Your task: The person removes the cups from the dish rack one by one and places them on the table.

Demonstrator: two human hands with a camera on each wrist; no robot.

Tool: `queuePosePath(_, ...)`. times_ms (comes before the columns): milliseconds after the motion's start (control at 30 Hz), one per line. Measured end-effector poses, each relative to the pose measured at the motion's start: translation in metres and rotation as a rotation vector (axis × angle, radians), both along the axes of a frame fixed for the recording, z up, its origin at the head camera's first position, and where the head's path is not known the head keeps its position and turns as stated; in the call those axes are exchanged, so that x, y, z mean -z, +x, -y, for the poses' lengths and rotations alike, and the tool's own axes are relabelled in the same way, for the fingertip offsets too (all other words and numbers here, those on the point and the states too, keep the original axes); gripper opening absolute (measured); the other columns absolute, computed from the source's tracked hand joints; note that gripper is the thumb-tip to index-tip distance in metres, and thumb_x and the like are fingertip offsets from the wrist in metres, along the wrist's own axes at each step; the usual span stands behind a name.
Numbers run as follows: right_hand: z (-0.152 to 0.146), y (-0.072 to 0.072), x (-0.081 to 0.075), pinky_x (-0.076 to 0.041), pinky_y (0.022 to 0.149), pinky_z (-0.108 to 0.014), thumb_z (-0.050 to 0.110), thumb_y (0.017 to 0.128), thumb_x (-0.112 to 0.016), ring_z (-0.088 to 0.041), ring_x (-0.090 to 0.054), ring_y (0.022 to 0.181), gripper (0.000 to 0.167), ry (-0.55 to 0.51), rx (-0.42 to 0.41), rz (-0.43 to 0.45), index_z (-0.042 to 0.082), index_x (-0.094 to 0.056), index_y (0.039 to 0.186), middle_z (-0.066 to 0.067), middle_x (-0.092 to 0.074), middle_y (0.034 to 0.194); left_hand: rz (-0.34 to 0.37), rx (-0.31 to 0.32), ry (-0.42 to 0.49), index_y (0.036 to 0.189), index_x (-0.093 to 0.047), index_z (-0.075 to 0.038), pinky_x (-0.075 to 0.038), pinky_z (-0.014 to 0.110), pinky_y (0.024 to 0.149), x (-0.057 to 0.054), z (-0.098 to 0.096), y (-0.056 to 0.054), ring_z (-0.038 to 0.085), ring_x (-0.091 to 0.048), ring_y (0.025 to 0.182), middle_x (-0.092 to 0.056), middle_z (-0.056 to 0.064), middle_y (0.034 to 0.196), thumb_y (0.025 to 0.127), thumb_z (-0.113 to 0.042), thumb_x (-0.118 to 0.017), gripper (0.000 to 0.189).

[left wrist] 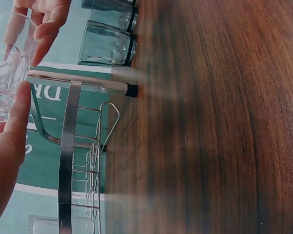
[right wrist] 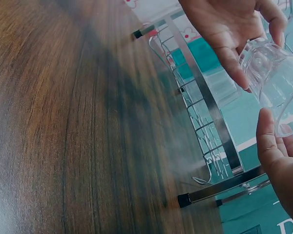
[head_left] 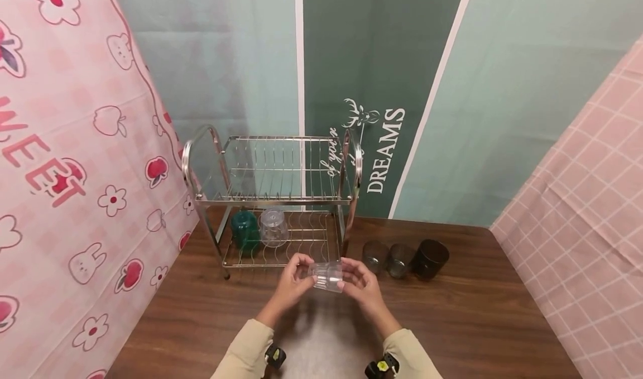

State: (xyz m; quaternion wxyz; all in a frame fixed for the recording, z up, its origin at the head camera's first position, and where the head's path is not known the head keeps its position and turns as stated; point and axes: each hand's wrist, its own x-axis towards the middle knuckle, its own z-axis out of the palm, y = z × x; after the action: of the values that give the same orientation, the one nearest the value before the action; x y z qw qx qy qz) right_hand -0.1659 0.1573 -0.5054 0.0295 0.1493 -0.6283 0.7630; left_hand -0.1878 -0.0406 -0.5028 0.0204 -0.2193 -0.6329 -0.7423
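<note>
A clear drinking glass [head_left: 326, 277] lies sideways in the air between both hands, in front of the rack. At its base end, the left hand [head_left: 295, 281] grips it with thumb and fingers. The right hand [head_left: 363, 285] holds the wider rim end, thumb on the near side. In the right wrist view the glass [right wrist: 276, 83] shows a faceted base and a flared rim. Behind the hands stands a two-tier metal dish rack [head_left: 273, 202]. On its lower tier sit a green glass [head_left: 245, 231] and a clear glass [head_left: 273, 228], both upside down.
Right of the rack, two see-through dark glasses [head_left: 374, 256] and a black cup [head_left: 431, 259] stand in a row on the wooden table [head_left: 477, 312]. A green curtain [head_left: 382, 44] hangs behind, with pink cloths [head_left: 593, 200] at the sides.
</note>
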Motion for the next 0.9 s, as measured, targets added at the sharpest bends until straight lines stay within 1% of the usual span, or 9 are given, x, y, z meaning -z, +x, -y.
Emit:
queuePosePath(67,0.0,0.0,0.0,-0.05,0.072,-0.028,-0.013,0.077,-0.062,-0.035,-0.053,0.1,0.05,-0.006,-0.003,-0.003,-0.015,-0.045,0.123,-0.037,-0.047,0.114,-0.021,-0.002,-0.002,0.103,-0.043,0.012,-0.047,0.023,0.064,-0.001,0.0,0.001,0.02,-0.05,0.087,-0.045,0.026,0.101,0.072,0.015,-0.057,0.033)
queuePosePath(167,0.001,0.0,-0.001,-0.05,0.073,-0.028,-0.013,0.076,-0.062,-0.033,-0.054,0.099,0.05,-0.008,-0.001,-0.023,-0.016,-0.044,0.122,-0.037,-0.047,0.113,-0.013,0.013,-0.023,0.104,-0.042,0.015,-0.049,0.025,0.066,-0.007,0.002,0.003,0.024,-0.051,0.09,-0.045,0.026,0.102,0.073,0.017,-0.057,0.034)
queuePosePath(300,0.001,0.004,-0.002,-0.049,0.078,-0.027,-0.012,0.076,-0.063,-0.034,-0.054,0.098,0.051,-0.007,0.0,-0.064,-0.02,-0.041,0.121,-0.038,-0.046,0.111,-0.026,-0.018,-0.138,0.112,-0.044,0.014,-0.051,0.034,0.072,-0.01,0.007,0.005,0.035,-0.051,0.098,-0.048,0.023,0.11,0.075,0.014,-0.063,0.041)
queuePosePath(400,-0.002,0.008,-0.003,-0.048,0.079,-0.027,-0.012,0.077,-0.062,-0.033,-0.055,0.098,0.049,0.002,0.023,-0.083,-0.02,-0.042,0.121,-0.037,-0.047,0.111,-0.059,-0.072,-0.247,0.115,-0.047,0.011,-0.05,0.045,0.076,-0.006,0.012,0.005,0.04,-0.052,0.101,-0.05,0.021,0.113,0.076,0.007,-0.068,0.044)
queuePosePath(500,-0.007,0.009,-0.004,-0.048,0.08,-0.027,-0.015,0.077,-0.061,-0.034,-0.055,0.098,0.046,0.01,0.055,-0.089,-0.018,-0.044,0.12,-0.039,-0.046,0.11,-0.082,-0.112,-0.328,0.113,-0.051,0.005,-0.048,0.048,0.076,-0.003,0.017,0.003,0.039,-0.054,0.099,-0.052,0.02,0.111,0.077,0.0,-0.071,0.042)
queuePosePath(600,-0.012,0.009,-0.004,-0.048,0.077,-0.026,-0.017,0.076,-0.061,-0.036,-0.055,0.098,0.046,0.022,0.089,-0.086,-0.018,-0.045,0.119,-0.04,-0.046,0.109,-0.128,-0.164,-0.408,0.112,-0.054,-0.001,-0.049,0.044,0.076,-0.003,0.021,-0.002,0.031,-0.056,0.097,-0.054,0.015,0.108,0.076,-0.006,-0.073,0.04)
queuePosePath(667,-0.014,0.009,-0.006,-0.049,0.076,-0.025,-0.017,0.075,-0.061,-0.036,-0.055,0.097,0.047,0.04,0.124,-0.074,-0.019,-0.045,0.119,-0.038,-0.048,0.109,-0.164,-0.214,-0.454,0.11,-0.056,-0.006,-0.049,0.04,0.075,-0.004,0.023,-0.007,0.025,-0.056,0.095,-0.055,0.008,0.105,0.075,-0.009,-0.074,0.039)
queuePosePath(767,-0.018,0.009,-0.008,-0.049,0.075,-0.024,-0.016,0.074,-0.063,-0.033,-0.056,0.096,0.047,0.075,0.187,-0.052,-0.018,-0.047,0.119,-0.035,-0.051,0.108,-0.207,-0.293,-0.484,0.108,-0.058,-0.009,-0.048,0.037,0.072,-0.007,0.024,-0.015,0.02,-0.054,0.092,-0.055,0.005,0.101,0.074,-0.01,-0.074,0.038)
queuePosePath(900,-0.023,0.01,-0.01,-0.049,0.075,-0.024,-0.015,0.074,-0.065,-0.033,-0.057,0.095,0.045,0.127,0.236,-0.041,-0.015,-0.051,0.118,-0.035,-0.052,0.108,-0.239,-0.415,-0.477,0.105,-0.059,-0.006,-0.047,0.037,0.066,-0.01,0.026,-0.023,0.024,-0.056,0.087,-0.056,0.009,0.098,0.074,-0.007,-0.073,0.034)
